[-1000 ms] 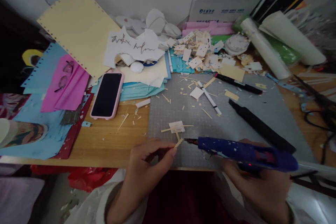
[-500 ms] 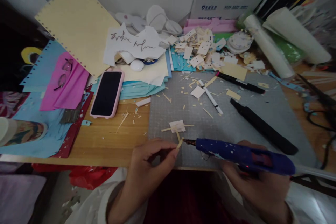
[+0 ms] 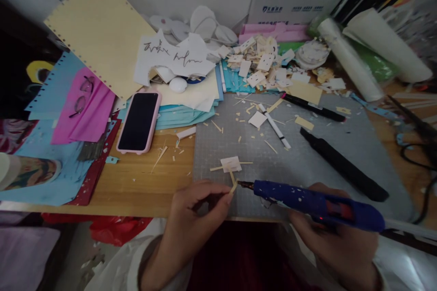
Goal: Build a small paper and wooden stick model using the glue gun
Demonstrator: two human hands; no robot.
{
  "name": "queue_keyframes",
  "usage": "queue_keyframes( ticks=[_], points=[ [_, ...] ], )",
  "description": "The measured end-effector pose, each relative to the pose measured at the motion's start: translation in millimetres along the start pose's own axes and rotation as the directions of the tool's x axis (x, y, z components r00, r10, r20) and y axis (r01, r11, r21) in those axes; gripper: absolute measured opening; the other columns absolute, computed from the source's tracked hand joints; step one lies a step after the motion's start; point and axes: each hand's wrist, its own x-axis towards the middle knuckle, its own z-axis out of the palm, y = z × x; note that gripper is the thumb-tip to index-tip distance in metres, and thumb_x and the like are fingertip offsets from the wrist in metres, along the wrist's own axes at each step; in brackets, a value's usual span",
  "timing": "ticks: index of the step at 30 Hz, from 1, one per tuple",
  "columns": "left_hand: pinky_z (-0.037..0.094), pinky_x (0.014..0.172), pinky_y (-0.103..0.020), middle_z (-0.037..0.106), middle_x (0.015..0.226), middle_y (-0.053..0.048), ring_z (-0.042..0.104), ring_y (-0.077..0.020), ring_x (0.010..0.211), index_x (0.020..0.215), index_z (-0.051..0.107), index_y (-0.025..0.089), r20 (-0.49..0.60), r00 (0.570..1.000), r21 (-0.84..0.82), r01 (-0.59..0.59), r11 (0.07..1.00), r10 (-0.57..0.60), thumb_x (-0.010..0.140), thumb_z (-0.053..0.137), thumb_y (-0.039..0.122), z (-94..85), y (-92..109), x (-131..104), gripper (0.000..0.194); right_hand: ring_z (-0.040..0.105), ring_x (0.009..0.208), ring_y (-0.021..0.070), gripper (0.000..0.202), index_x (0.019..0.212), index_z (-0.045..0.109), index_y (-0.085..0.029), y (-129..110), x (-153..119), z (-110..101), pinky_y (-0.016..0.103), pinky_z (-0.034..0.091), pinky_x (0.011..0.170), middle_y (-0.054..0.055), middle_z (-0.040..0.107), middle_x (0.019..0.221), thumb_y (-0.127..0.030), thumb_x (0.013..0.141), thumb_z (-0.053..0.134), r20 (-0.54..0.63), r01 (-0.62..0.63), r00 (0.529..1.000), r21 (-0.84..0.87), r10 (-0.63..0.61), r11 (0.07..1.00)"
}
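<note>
Between thumb and forefinger, my left hand (image 3: 201,209) pinches a thin pale strip (image 3: 234,187) near the front edge of the grey cutting mat (image 3: 287,163). My right hand (image 3: 337,236) is wrapped round a blue glue gun (image 3: 307,200), its dark nozzle pointing left at the strip's upper end. Whether the nozzle touches the strip is too small to tell. Just beyond the fingertips lies a small white card (image 3: 231,164) with thin strips sticking out left, right and toward the held strip.
A pink-cased phone (image 3: 139,122) lies left of the mat. On the mat are a black cutter (image 3: 343,166), a black marker (image 3: 314,108), a white pen (image 3: 275,126) and scraps. Small cut cards (image 3: 262,61) are heaped behind. A cup (image 3: 29,170) lies far left.
The glue gun has shifted very slightly to the left. Both hands keep their grips, and the strip and the card are almost where they were.
</note>
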Motion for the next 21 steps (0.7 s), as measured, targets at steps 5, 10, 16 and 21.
queue_keyframes(
  ticks=[5, 10, 16, 21],
  points=[
    [0.047, 0.056, -0.021, 0.071, 0.07, -0.002, 0.061, -0.0131, 0.062, 0.078, 0.075, 0.019, -0.005, 1.0, 0.007, 0.009, 1.0, -0.009, 0.08, 0.067, 0.021, -0.2, 0.1, 0.0, 0.009, 0.05, 0.043, 0.0127, 0.02, 0.07, 0.053, -0.023, 1.0, 1.5, 0.0, 0.026, 0.038, 0.042, -0.002, 0.055, 0.058, -0.04, 0.08, 0.056, -0.011, 0.042, 0.999, 0.009, -0.042, 0.999],
    [0.047, 0.056, -0.021, 0.071, 0.07, -0.002, 0.061, -0.013, 0.061, 0.079, 0.075, 0.02, -0.008, 1.0, -0.006, 0.001, 1.0, -0.001, 0.08, 0.067, 0.023, -0.6, -1.8, -1.9, 0.008, 0.052, 0.042, 0.013, 0.024, 0.068, 0.055, -0.022, -0.7, 6.1, -1.3, 0.025, 0.038, 0.04, -0.002, 0.053, 0.054, -0.042, 0.081, 0.054, -0.017, 0.06, 0.998, -0.023, -0.06, 0.998],
    [0.047, 0.055, -0.02, 0.071, 0.07, -0.001, 0.061, -0.0123, 0.061, 0.078, 0.075, 0.02, -0.017, 1.0, -0.003, 0.007, 1.0, -0.007, 0.08, 0.067, 0.023, -1.4, -2.3, -1.0, 0.008, 0.046, 0.039, 0.0115, 0.02, 0.066, 0.051, -0.023, -2.6, 4.4, -1.8, 0.026, 0.038, 0.041, -0.003, 0.049, 0.054, -0.037, 0.08, 0.055, -0.017, 0.05, 0.999, 0.007, -0.05, 0.999],
    [0.05, 0.059, -0.019, 0.072, 0.07, -0.001, 0.065, -0.0123, 0.064, 0.079, 0.075, 0.021, -0.045, 0.999, -0.078, 0.02, 0.997, -0.023, 0.078, 0.068, 0.02, -0.3, -2.7, 2.2, 0.007, 0.056, 0.047, 0.0203, 0.018, 0.075, 0.058, -0.027, 30.0, -3.1, -12.6, 0.032, 0.044, 0.044, 0.002, 0.055, 0.059, -0.04, 0.069, 0.068, -0.16, -0.096, 0.985, -0.148, 0.072, 0.984]
  ],
)
